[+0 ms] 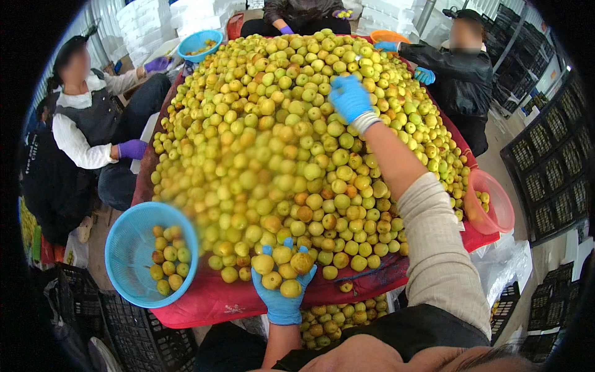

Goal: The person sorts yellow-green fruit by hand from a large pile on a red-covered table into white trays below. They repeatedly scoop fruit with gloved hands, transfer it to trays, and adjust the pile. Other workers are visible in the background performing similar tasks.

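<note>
A large heap of small yellow-green fruits [341,200], most like jujubes, some with brown patches, covers the red cloth [204,300] on the table before me. My left hand [281,300], in a blue glove, is palm up at the near edge and cups several fruits [291,288]. Farther out, my right hand [351,100] reaches over the upper right of the heap, also blue-gloved. It is blurred and its fingertips are hidden, so whether it grips a fruit cannot be told. A blurry patch veils the heap's left middle.
A blue plastic basket [123,260] with several fruits stands at the near left corner; a pink one [502,202] is at the right. Co-workers sit at the left [88,111], right [469,79] and far side. Black crates [553,162] stand at right. Fruits [341,321] lie below the near edge.
</note>
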{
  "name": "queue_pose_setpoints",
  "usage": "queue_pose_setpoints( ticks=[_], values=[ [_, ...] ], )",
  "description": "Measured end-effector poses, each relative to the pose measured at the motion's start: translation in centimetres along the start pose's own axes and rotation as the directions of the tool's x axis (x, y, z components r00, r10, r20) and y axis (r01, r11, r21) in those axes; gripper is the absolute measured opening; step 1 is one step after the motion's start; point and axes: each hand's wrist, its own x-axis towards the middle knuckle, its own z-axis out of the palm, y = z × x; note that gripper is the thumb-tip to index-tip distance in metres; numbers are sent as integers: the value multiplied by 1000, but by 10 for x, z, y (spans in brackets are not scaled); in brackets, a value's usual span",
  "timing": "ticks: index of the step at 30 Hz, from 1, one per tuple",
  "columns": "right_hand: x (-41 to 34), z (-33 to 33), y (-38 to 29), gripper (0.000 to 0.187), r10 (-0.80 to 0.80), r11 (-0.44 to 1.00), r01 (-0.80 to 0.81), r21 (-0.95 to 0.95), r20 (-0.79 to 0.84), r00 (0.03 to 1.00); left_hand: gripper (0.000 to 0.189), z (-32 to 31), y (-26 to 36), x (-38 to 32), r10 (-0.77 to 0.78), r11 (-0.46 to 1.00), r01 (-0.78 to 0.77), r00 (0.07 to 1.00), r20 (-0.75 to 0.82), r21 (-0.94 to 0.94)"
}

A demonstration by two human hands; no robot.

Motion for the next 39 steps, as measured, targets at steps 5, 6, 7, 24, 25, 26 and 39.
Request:
queue_pose_setpoints(
  ticks=[5,6,7,24,25,26,39],
  values=[
    [32,-45,90,33,373,925,-380,-13,-161,914,60,-4,-2,2,83,933,-94,995,47,346],
    [34,-46,101,40,419,901,-426,-81,-93,903,60,-5,-1,2,94,906,-115,993,72,407],
    [35,-44,108,47,500,853,-495,-162,-15,866,60,-5,-2,2,86,943,-92,996,33,319],
    [4,17,23,66,188,953,-244,178,283,940,58,2,-8,1,170,869,-176,984,55,462],
    [4,18,17,66,187,955,-237,177,261,947,58,3,-9,1,157,924,-151,988,10,352],
    [4,19,8,67,188,965,-224,135,239,953,58,5,-9,1,122,964,-120,992,5,236],
    [-8,-29,44,30,91,939,-67,-337,54,994,66,4,-5,3,40,998,-38,998,-42,49]
  ],
)
